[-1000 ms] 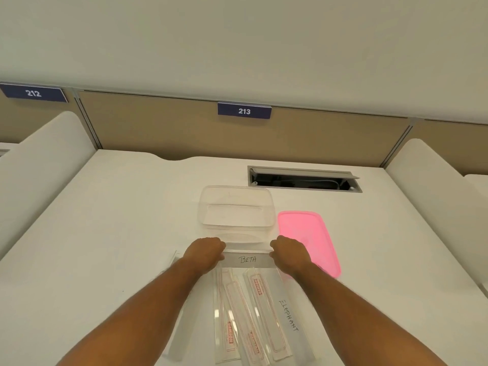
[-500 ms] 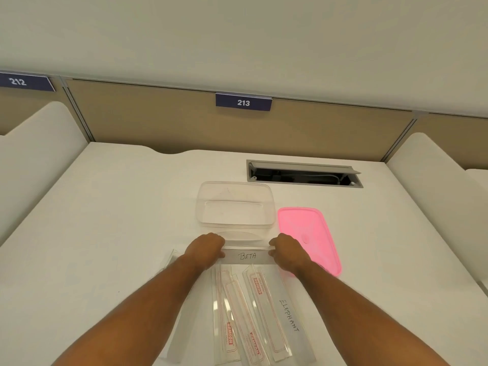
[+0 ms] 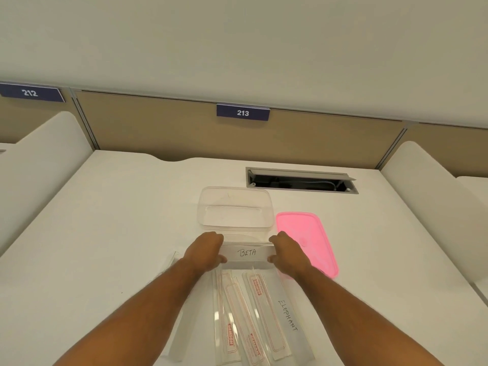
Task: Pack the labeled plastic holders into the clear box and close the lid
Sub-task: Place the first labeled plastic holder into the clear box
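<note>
A clear plastic holder labeled BETA (image 3: pixel 247 254) lies crosswise just in front of the clear box (image 3: pixel 235 210). My left hand (image 3: pixel 206 251) grips its left end and my right hand (image 3: pixel 287 253) grips its right end. The box stands open, and whether anything lies inside it is hard to tell. The pink lid (image 3: pixel 306 240) lies flat to the right of the box. Several more clear holders (image 3: pixel 248 318) lie in a pile near me, one labeled ELEPHANT (image 3: pixel 288 314). Another holder (image 3: pixel 182 328) is partly hidden under my left forearm.
A white desk (image 3: pixel 105 233) carries everything. A cable slot (image 3: pixel 301 180) is open at the back right. Beige partitions with a sign 213 (image 3: pixel 243 112) stand behind, and white side dividers (image 3: pixel 39 165) flank the desk.
Both hands stay on the ends of the BETA holder, which has hardly shifted. The camera view has tilted slightly.
</note>
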A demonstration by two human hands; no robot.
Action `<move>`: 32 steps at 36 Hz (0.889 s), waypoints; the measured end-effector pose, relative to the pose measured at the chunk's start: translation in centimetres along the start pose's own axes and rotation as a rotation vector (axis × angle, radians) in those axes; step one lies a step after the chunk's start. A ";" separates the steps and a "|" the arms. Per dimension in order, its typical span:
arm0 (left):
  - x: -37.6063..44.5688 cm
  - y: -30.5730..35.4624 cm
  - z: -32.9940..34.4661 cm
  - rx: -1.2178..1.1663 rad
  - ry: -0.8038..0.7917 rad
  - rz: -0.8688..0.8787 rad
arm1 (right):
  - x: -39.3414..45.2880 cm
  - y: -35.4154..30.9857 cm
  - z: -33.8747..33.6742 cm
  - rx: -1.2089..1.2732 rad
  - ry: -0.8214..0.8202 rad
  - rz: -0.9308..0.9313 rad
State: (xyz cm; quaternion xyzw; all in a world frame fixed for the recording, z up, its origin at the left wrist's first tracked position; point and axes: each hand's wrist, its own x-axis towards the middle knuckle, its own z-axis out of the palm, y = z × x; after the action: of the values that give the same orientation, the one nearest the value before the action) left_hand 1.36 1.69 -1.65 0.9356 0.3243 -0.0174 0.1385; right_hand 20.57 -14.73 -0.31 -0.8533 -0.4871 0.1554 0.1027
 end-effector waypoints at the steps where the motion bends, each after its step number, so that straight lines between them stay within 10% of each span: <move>1: -0.1 0.0 -0.1 -0.001 0.007 0.001 | -0.1 -0.1 -0.1 0.004 0.007 -0.005; 32: -0.1 -1.3 -5.8 0.170 0.267 0.261 | 1.5 0.4 -4.9 -0.182 0.213 -0.207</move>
State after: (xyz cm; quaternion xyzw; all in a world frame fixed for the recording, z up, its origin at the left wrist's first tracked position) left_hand 0.12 4.22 3.63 0.9719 0.2134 0.0978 0.0158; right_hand 23.37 -13.76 3.91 -0.8161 -0.5706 0.0080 0.0915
